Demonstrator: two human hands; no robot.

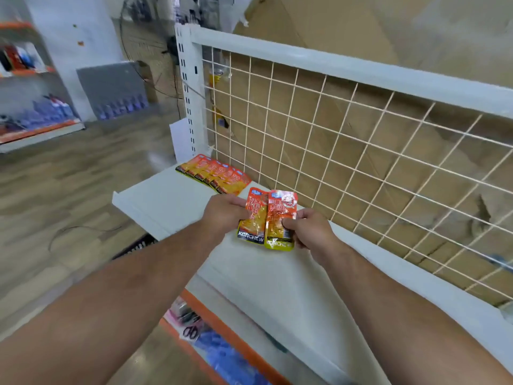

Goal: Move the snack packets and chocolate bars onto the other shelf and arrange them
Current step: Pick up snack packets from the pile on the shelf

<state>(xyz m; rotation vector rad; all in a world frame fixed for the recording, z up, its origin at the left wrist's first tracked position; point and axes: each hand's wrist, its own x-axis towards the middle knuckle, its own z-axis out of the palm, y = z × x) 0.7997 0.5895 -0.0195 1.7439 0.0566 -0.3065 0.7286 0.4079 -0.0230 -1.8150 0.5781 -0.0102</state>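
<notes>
Snack packets (274, 215) pinched btwn L hand (222, 215), R hand (312, 230), arms outstretched.

orange-and-yellow snack packets (266, 218), white shelf (172, 195), cream wire grid (347, 151).

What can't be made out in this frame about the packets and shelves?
Head view: whether more lie behind the two held packets; the left hand and right hand cover their edges.
Head view: exact count in the row of packets on the white shelf; they overlap and are small.
Head view: lower shelf goods; blurred, partly under the white shelf.
</notes>
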